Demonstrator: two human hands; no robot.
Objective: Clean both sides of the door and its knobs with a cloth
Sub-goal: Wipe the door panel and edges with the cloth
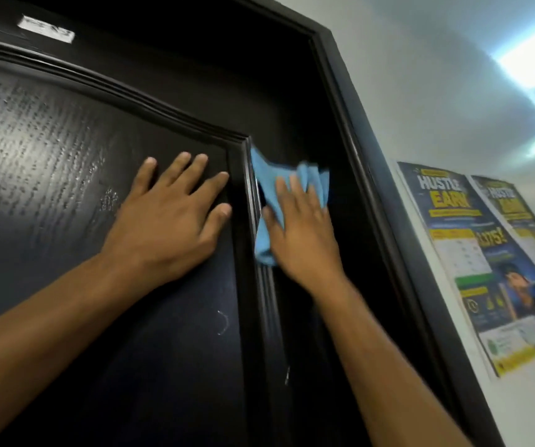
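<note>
A black panelled door (66, 162) fills the left and middle of the view, seen from close up near its top. My left hand (169, 217) lies flat on the recessed panel with fingers spread. My right hand (301, 233) presses a light blue cloth (269, 182) against the door's right stile, just beside the raised moulding (253, 201), fingers mostly straight over the cloth. The cloth is crumpled and partly hidden under the hand. No knob is in view.
The black door frame (356, 130) runs up the right of the door. Beyond it is a white wall (421, 75) carrying two overlapping blue and yellow posters (485, 262). A small white sticker (46, 29) sits on the door's top rail.
</note>
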